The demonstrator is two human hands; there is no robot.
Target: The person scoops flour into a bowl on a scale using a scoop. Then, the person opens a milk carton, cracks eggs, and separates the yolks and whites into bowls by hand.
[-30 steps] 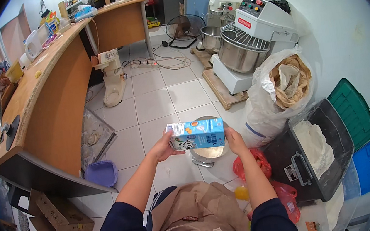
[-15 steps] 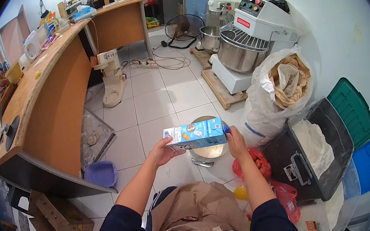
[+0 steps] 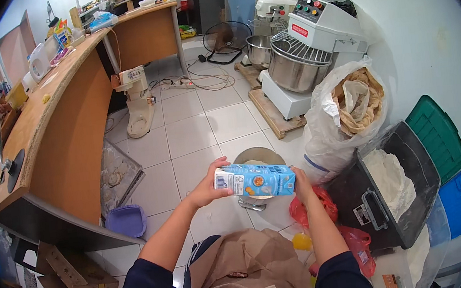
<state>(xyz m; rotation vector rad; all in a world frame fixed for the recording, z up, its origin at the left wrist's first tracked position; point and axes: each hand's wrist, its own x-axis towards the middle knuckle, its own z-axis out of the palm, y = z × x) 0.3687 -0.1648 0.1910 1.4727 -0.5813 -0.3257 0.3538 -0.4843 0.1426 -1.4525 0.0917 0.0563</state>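
Note:
A light-blue and white drink carton lies on its side in the air between my two hands. My left hand grips its white end, thumb along the near side. My right hand is closed around the opposite end, and the blue cap there is hidden from view. Below and behind the carton is a round metal bowl with something pale inside. The carton covers much of the bowl's middle. A shiny metal piece shows at the bowl's near left side.
At right, a black bin holds white powder, with a plastic-lined sack beyond and red bags nearby. A large dough mixer stands farther back. A curved wooden counter runs along the left, a cardboard box near it.
The carton has come slightly nearer and rolled, so another printed side faces up. Its right end has dipped lower. My right hand has shifted to the right, hiding the cap.

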